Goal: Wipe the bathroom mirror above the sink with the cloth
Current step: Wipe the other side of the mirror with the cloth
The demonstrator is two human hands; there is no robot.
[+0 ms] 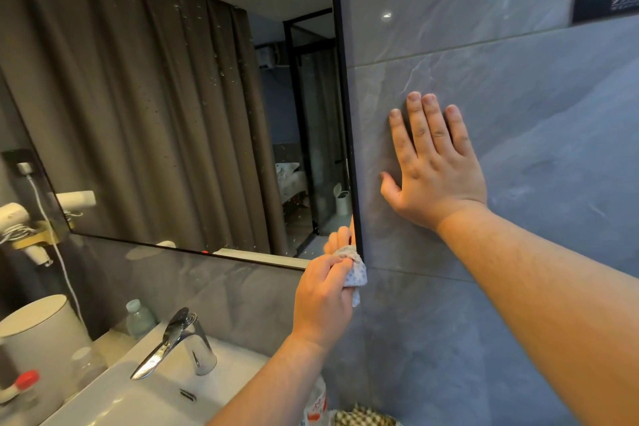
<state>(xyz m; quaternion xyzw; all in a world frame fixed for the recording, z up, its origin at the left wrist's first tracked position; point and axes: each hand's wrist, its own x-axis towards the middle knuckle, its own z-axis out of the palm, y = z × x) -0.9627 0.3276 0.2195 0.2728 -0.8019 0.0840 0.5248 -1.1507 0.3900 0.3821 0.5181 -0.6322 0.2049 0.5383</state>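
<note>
Left hand (pixel 321 297) grips cloth (pixel 354 273) at mirror's (pixel 173 114) bottom-right corner; right hand (pixel 434 169) flat on wall, fingers spread. Droplets above left hand — prob. most wiping left.

The crumpled pale dotted cloth (pixel 356 271) sits bunched against the black-framed, droplet-speckled mirror's (pixel 173 107) lower right corner.

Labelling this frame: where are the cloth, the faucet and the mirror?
cloth (pixel 357 274): head view, its dotted middle.
faucet (pixel 179 335): head view, chrome handle.
mirror (pixel 349 135): head view, black right frame.
</note>
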